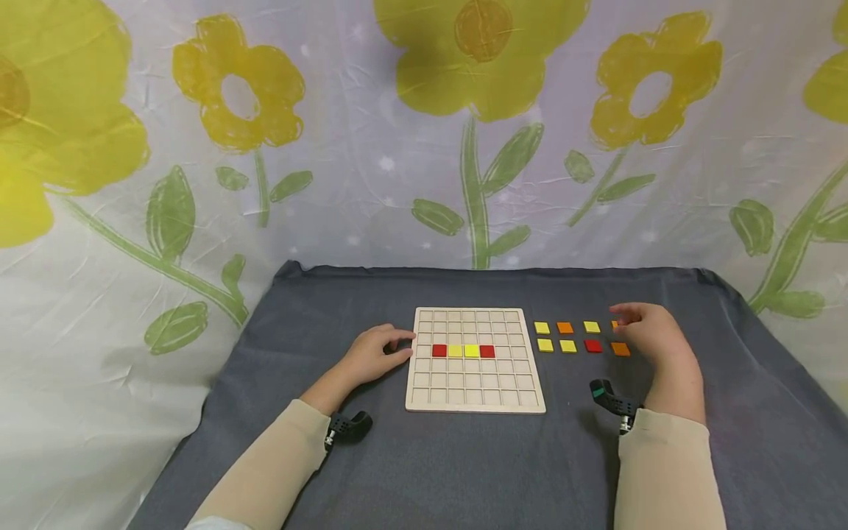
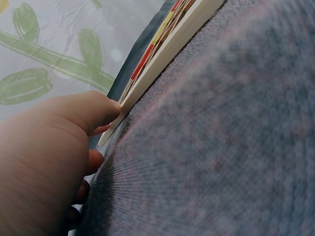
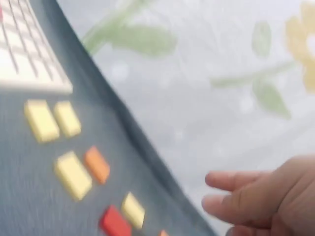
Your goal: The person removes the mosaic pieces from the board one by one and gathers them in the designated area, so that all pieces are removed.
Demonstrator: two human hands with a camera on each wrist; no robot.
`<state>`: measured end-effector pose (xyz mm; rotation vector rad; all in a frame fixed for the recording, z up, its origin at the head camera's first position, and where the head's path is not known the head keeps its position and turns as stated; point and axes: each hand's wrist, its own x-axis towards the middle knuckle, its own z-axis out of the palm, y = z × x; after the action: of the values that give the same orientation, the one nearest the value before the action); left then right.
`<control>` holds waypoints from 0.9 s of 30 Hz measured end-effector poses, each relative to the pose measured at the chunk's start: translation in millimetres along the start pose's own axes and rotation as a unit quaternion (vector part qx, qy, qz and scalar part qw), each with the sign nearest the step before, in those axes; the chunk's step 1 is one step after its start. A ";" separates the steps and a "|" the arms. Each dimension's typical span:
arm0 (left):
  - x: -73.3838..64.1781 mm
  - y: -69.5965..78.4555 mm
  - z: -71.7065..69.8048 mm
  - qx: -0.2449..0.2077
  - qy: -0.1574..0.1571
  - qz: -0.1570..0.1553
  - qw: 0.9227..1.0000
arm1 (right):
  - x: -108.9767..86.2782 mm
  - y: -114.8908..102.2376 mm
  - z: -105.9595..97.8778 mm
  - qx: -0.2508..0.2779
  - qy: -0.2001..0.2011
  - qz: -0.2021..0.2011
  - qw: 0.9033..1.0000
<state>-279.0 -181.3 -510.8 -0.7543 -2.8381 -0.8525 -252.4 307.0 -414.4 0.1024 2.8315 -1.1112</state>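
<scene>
A pale wooden grid board (image 1: 473, 398) lies on the table. In one of its rows sit a red tile (image 1: 439, 351), two yellow tiles (image 1: 463, 351) side by side and another red tile (image 1: 486, 352). My left hand (image 1: 371, 357) touches the board's left edge with thumb and fingertips; the left wrist view shows the thumb against the rim. Over the right end of the loose tiles hovers my right hand (image 1: 652, 333), partly hiding an orange tile (image 1: 615, 324). The right wrist view shows nothing between thumb and forefinger. A nearer orange tile (image 1: 620, 349) lies just below that hand.
Right of the board, loose tiles lie in two rows: several yellow tiles (image 1: 545, 345), an orange tile (image 1: 564, 327) and a red tile (image 1: 592, 346), besides those by the hand. Dark grey cloth (image 1: 477, 471) covers the table. A flower-printed curtain (image 1: 358, 184) hangs behind.
</scene>
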 end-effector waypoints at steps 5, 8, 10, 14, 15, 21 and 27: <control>0.8 -0.5 -0.3 0.003 0.000 0.007 1.000 | 0.1 -33.5 9.0 0.001 0.008 -0.051 0.999; 1.0 -1.1 -0.1 0.004 -0.001 0.009 1.000 | 0.1 -52.0 17.4 -0.009 0.008 -0.067 0.998; 0.7 -1.4 -0.2 0.003 -0.001 0.009 1.000 | 0.3 -62.7 22.4 -0.016 0.004 -0.074 0.997; 0.3 -1.1 -1.0 0.004 0.000 0.009 1.000 | 0.7 -79.8 31.3 -0.029 -0.008 -0.094 0.995; 0.4 -0.9 -1.2 0.005 0.001 0.009 1.000 | 0.8 -83.4 33.6 -0.032 -0.010 -0.100 0.994; 0.4 -0.6 -1.3 0.008 0.003 0.008 1.000 | 3.2 -100.7 52.1 -0.057 -0.034 -0.127 0.990; 0.4 -0.8 0.2 0.005 0.004 0.004 1.000 | 7.1 -112.7 77.9 -0.091 -0.061 -0.164 0.980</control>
<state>-279.7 -181.6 -511.3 -0.7589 -2.8294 -0.8362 -265.3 171.6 -396.0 -0.4465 2.8864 -0.8642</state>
